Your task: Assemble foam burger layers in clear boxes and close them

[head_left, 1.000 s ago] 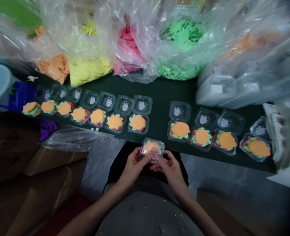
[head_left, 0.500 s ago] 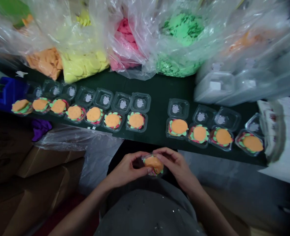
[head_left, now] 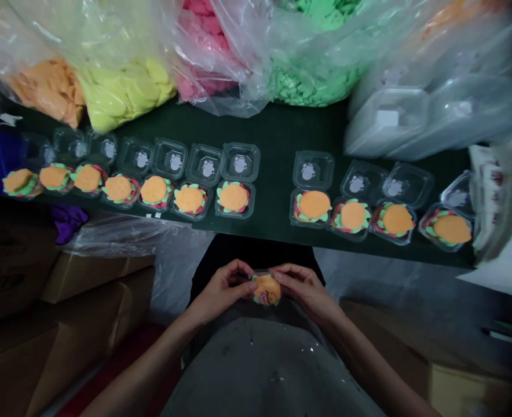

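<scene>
Low over my lap, my left hand (head_left: 227, 289) and my right hand (head_left: 302, 286) grip a small clear plastic box (head_left: 266, 291) from both sides. Inside it an orange-topped toy burger with green edges shows, and a colourful sticker or print lies over its front. Thumbs and fingertips press on the box's rim; its underside is hidden. On the table edge ahead stand several open clear boxes, each with a foam-like burger, such as the burger (head_left: 233, 197) left of the gap and the burger (head_left: 314, 205) right of it. Their lids are folded back.
Bags of orange pieces (head_left: 50, 90), yellow pieces (head_left: 128, 92), pink pieces (head_left: 204, 52) and green pieces (head_left: 308, 78) line the back of the dark table (head_left: 277, 130). Stacked clear boxes (head_left: 386, 119) and a sheet of printed labels (head_left: 510, 226) lie right. Cardboard boxes (head_left: 86, 278) stand lower left.
The view has tilted, so the table and bags sit higher in the picture. My hands still hold the box, which now looks more level, with its colourful print facing me.
</scene>
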